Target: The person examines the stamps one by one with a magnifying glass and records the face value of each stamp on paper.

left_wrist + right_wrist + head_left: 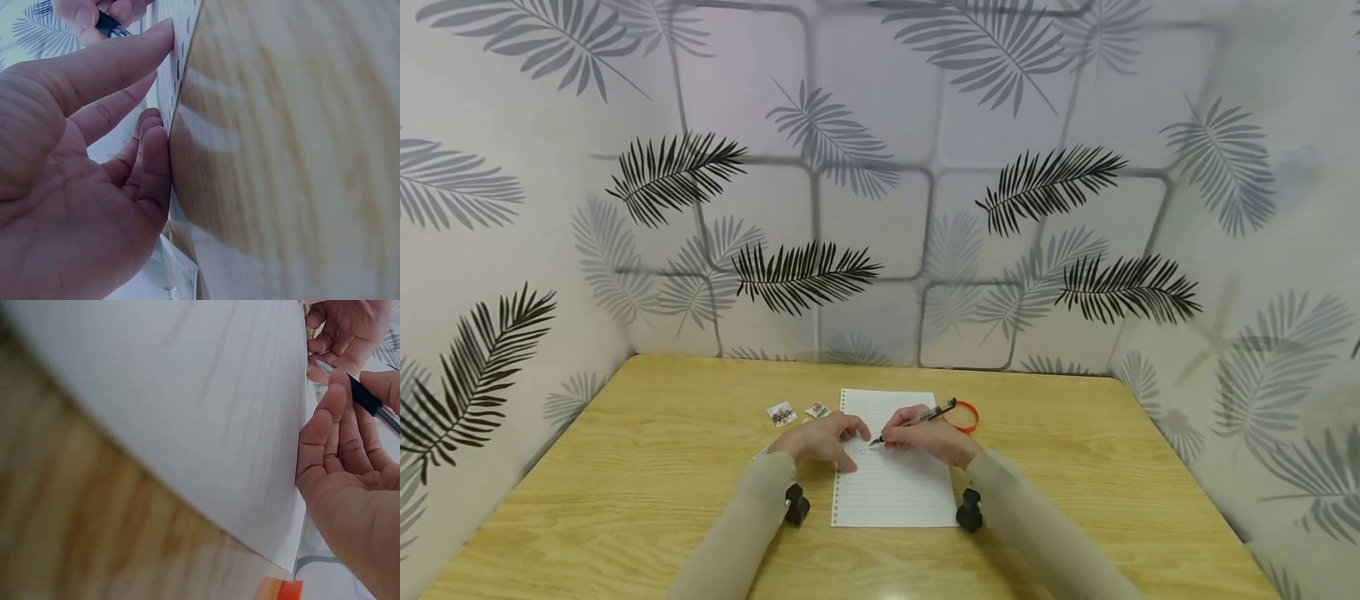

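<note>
A pen was gripped by the right hand over the lined sheet, its long axis slanted down toward the left hand, whose relaxed fingers were rested at the punched edge

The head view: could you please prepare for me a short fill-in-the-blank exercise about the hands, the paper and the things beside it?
1. The right hand holds a ____ with its tip close to the lined paper.
2. The row of small holes runs along the ____ edge of the paper in the head view.
3. The orange ring lies to the ____ of the paper in the head view.

Missing words: pen; left; right.
</note>
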Demonstrator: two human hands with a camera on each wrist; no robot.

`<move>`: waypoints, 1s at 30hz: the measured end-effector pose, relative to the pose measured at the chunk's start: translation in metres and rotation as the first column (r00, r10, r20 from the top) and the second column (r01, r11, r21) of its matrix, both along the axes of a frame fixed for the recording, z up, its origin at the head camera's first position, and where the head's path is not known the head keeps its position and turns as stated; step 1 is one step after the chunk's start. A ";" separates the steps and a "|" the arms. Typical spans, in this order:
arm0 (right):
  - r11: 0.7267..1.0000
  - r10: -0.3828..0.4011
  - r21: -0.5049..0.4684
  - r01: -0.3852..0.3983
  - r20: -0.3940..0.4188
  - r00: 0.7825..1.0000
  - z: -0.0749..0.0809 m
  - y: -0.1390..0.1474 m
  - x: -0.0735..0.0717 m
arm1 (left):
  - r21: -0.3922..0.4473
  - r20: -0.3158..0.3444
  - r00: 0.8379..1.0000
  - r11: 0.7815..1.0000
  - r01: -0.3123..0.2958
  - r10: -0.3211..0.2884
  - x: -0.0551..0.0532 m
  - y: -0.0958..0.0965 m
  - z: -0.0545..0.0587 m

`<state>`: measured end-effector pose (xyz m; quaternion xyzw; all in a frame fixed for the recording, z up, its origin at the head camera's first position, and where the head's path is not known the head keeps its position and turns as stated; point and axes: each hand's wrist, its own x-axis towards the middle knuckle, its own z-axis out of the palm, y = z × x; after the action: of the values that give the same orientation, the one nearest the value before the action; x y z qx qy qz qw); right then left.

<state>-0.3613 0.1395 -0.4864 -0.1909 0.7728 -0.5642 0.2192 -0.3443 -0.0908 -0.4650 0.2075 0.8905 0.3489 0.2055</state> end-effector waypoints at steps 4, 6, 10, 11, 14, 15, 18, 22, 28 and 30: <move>1.000 -0.007 0.001 0.007 0.001 1.000 0.001 0.000 0.000 | 0.000 -0.010 1.000 1.000 0.000 0.000 -0.001 0.000 0.000; 1.000 -0.015 0.010 0.015 0.001 1.000 0.001 -0.001 0.001 | 0.001 -0.012 1.000 1.000 0.003 -0.003 -0.001 0.000 0.000; 0.999 -0.033 0.041 0.033 0.003 0.999 0.001 -0.001 0.002 | 0.005 -0.002 1.000 1.000 0.008 -0.008 -0.001 0.000 -0.002; 0.998 -0.034 0.043 0.034 0.000 0.999 0.001 -0.001 0.002 | 0.002 -0.002 1.000 1.000 0.009 -0.009 -0.001 0.000 -0.002; 0.998 -0.039 0.046 0.039 -0.004 0.999 0.001 -0.001 0.002 | 0.002 -0.002 1.000 1.000 0.003 -0.003 -0.001 0.001 -0.002; 0.998 -0.040 0.046 0.040 -0.007 0.999 0.001 -0.001 0.002 | -0.001 -0.007 1.000 1.000 0.002 -0.002 -0.001 0.001 -0.001; 0.998 -0.041 0.048 0.041 -0.008 0.999 0.000 -0.001 0.000 | -0.004 -0.015 1.000 1.000 0.002 -0.002 -0.002 0.000 -0.001; 0.998 -0.038 0.054 0.039 -0.010 0.999 0.001 -0.002 -0.001 | -0.014 -0.021 1.000 1.000 0.004 -0.004 -0.003 -0.001 -0.001; 0.997 -0.044 0.070 0.045 -0.015 0.999 0.002 -0.004 0.001 | 0.000 -0.024 1.000 1.000 0.008 -0.008 -0.003 0.000 0.001; 0.997 -0.042 0.067 0.042 -0.011 0.999 0.002 -0.005 0.002 | 0.002 -0.016 1.000 1.000 0.006 -0.006 -0.002 0.000 0.001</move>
<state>-0.3591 0.1350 -0.4848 -0.1698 0.7963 -0.5413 0.2099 -0.3463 -0.0913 -0.4643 0.2133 0.8912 0.3475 0.1990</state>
